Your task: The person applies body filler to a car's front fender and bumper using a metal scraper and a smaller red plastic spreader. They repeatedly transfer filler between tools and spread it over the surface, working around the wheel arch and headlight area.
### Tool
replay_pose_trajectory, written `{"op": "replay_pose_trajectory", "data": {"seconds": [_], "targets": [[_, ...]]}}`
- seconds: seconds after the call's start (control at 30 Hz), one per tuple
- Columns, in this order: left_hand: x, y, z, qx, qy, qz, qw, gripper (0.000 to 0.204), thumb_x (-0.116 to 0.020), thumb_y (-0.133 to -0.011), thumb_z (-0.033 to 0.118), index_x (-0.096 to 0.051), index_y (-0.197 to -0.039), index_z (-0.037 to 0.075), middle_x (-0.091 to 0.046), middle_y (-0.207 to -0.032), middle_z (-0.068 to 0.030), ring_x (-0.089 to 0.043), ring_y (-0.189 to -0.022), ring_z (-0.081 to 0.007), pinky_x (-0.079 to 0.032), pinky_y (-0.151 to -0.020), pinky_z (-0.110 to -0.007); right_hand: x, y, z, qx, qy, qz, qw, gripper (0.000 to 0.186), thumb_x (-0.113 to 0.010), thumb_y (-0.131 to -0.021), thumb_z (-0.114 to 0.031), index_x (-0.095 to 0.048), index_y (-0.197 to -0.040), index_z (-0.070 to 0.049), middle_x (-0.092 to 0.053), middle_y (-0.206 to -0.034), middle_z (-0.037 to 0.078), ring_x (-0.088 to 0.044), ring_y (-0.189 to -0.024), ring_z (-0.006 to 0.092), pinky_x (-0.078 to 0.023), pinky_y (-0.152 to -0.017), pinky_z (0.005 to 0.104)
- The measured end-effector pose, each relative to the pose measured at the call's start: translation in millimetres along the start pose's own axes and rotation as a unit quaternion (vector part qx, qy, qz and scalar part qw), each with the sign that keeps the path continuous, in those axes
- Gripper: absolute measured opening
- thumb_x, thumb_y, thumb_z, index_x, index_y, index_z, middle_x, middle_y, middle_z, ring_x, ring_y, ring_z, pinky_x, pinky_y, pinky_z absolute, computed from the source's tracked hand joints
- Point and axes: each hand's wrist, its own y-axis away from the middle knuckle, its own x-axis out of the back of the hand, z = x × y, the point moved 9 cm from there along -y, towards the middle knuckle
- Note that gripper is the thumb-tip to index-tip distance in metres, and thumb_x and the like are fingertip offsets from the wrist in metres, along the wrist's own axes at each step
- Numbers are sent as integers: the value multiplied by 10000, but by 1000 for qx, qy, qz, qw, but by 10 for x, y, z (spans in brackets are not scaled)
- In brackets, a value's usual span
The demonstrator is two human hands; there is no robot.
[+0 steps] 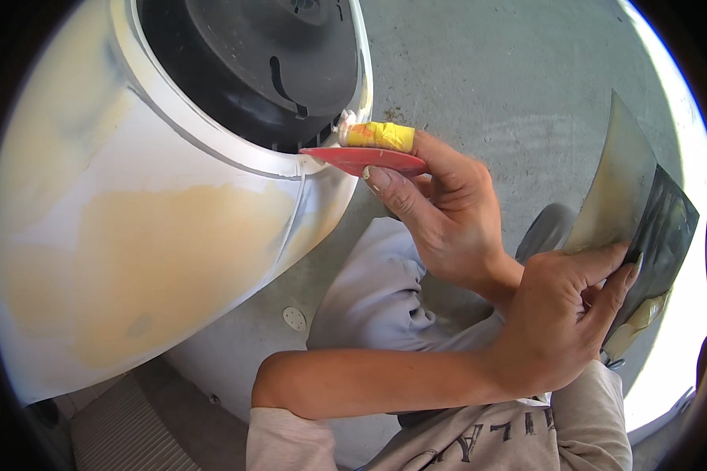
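Right hand pinching a red scraper, thumb on the near side; yellow wrap around one finger just above it, with whitish smears near the fingertip. Scraper is at the panel's rim, left of the hand – its tip lines up with the edge, actual contact hard to tell.

Left hand crosses over the right wrist and grips a dark sheet between thumb and fingers, out to the right. Pale, see-through-looking sheet beside the dark one, meeting it along an edge; a small yellowish smeared piece sits below the thumb. Nails have pale residue on both hands.

Panel fills the left side: white, curved, with wide cream-yellow patches and a thin white line running down from the rim near the scraper tip. Black bowl-shaped part inside the rim, with a curved slot.

Writing: dark printed letters on the pale shirt, partly lost in folds and the frame edge – not copied. Grey trousers bent at the knee, above a grey floor. Round pale disc with small holes, between panel and trousers.
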Motion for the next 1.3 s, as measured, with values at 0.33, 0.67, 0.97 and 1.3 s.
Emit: {"op": "replay_pose_trajectory", "data": {"seconds": [0.33,0.67,0.97,1.3], "targets": [[-40,23,99,-29,-9,5,1000,154,-654,-976,12,-670,-1064,-113,-493,-571,-183,-418,-456,-125,-323,-450,-343,-182,47,-185,63,175,-25,982,322,-690,-947,25,-711,-1268,4,-748,-1070,120,-689,-901,175,-555,-794,293],[-41,21,145,-43,-26,-14,999,104,-649,-958,-1,-656,-977,-102,-491,-573,-216,-417,-419,-228,-301,-451,-381,-106,79,-199,43,185,0,982,313,-707,-947,-15,-723,-1260,-20,-747,-1035,111,-696,-884,209,-549,-795,322],[-44,19,194,-38,-7,-7,999,101,-634,-951,-12,-605,-879,-76,-471,-576,-222,-433,-433,-264,-308,-473,-402,-301,202,-298,166,194,9,967,345,-748,-899,12,-717,-1242,17,-747,-1113,153,-715,-923,249,-560,-815,332],[-23,-22,214,-39,-6,8,999,155,-636,-942,-14,-554,-822,-68,-452,-595,-242,-421,-448,-331,-307,-481,-420,-255,26,-252,122,191,0,974,326,-724,-941,-24,-708,-1264,7,-735,-1135,148,-711,-967,197,-567,-798,299]]}}
